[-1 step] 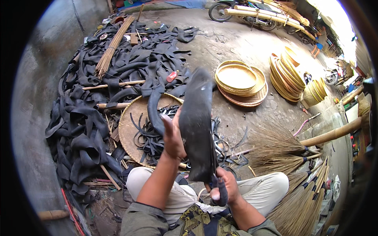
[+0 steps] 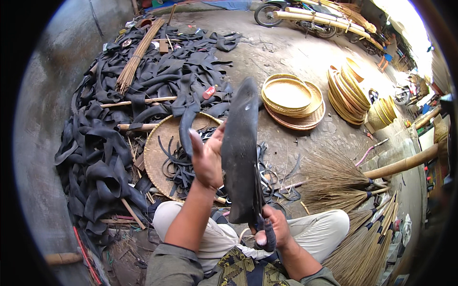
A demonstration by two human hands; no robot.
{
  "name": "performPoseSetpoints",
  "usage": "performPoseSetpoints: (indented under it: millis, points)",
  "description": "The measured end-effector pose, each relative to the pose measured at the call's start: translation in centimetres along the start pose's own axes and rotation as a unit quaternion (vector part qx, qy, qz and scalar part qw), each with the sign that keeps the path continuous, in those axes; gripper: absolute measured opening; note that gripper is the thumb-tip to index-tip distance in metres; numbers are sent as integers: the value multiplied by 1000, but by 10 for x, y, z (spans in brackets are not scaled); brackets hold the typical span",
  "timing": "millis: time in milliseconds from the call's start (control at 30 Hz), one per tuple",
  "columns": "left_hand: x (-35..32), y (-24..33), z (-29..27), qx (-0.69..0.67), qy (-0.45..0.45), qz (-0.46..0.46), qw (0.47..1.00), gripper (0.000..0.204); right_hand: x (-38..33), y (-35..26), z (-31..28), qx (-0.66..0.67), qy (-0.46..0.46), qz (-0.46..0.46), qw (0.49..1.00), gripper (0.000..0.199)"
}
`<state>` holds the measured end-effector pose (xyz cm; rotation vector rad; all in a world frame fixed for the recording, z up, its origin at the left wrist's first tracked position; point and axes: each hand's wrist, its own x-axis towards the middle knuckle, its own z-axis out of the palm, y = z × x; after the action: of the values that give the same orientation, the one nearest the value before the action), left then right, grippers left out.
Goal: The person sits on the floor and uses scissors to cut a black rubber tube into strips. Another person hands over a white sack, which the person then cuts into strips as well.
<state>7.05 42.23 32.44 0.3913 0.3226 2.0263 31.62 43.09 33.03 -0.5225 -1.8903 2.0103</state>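
A long piece of black rubber sheet (image 2: 241,157) stands nearly upright in front of me. Beside its left edge is my left hand (image 2: 206,159), thumb apart and fingers stretched, with the fingertips partly hidden behind the rubber. My right hand (image 2: 276,226) is closed at the sheet's lower end around a dark, curved tool handle (image 2: 270,236), like that of scissors; the blades are hidden. Behind the sheet, a round woven tray (image 2: 155,167) holds a tangle of thin black rubber strips (image 2: 183,169).
Black rubber scraps (image 2: 105,176) pile up on the left, with a bundle of thin sticks (image 2: 136,62) on top. Shallow woven baskets (image 2: 288,93) are stacked ahead. Brooms (image 2: 362,248) lie to the right by a bamboo pole (image 2: 405,162). A motorbike (image 2: 305,21) stands at the back.
The rubber sheet has turned slightly to a narrower, more upright view. My left hand has shifted a little to the left, its thumb farther from the sheet. My right hand keeps its grip.
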Motion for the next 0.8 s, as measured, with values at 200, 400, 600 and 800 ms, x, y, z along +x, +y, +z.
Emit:
performPoseSetpoints:
  millis: [200,400,600,800]
  points:
    - [11,38,4,91,74,-32,993,39,-12,11,3,-8,-5,62,998,83]
    - [13,4,4,281,154,121,940,33,-5,11,12,-55,-31,47,997,96]
    - [13,-15,0,323,122,147,927,38,3,9,14,-97,-4,29,995,95]
    - [15,-20,-5,359,120,174,909,38,1,4,17,-17,16,71,997,75]
